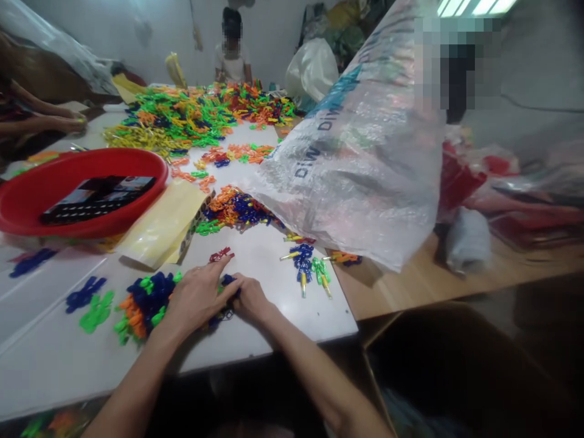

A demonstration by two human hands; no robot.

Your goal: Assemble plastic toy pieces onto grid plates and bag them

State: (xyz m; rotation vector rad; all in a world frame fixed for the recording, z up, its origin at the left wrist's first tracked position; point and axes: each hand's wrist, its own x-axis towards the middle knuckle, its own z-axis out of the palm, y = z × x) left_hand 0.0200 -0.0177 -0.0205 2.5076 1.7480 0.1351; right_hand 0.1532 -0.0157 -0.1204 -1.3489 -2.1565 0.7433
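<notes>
My left hand point(198, 299) reaches over the white table point(292, 325), its index finger extended to a small red plastic piece point(221, 255) and its thumb near my right hand. The fingers of my right hand point(249, 296) are bent round a dark blue piece point(229, 281), close to the left thumb. Beside my left wrist lies a pile of blue, green and orange pieces point(152, 304). Several blue and green pieces with yellow sticks point(303, 264) lie right of my hands.
A red basin point(157, 167) holding a dark patterned item stands at the left, near a yellow sheet point(166, 222). A large heap of coloured pieces point(182, 115) covers the far table. A big translucent sack point(356, 170) leans at the right. A person point(232, 58) sits opposite.
</notes>
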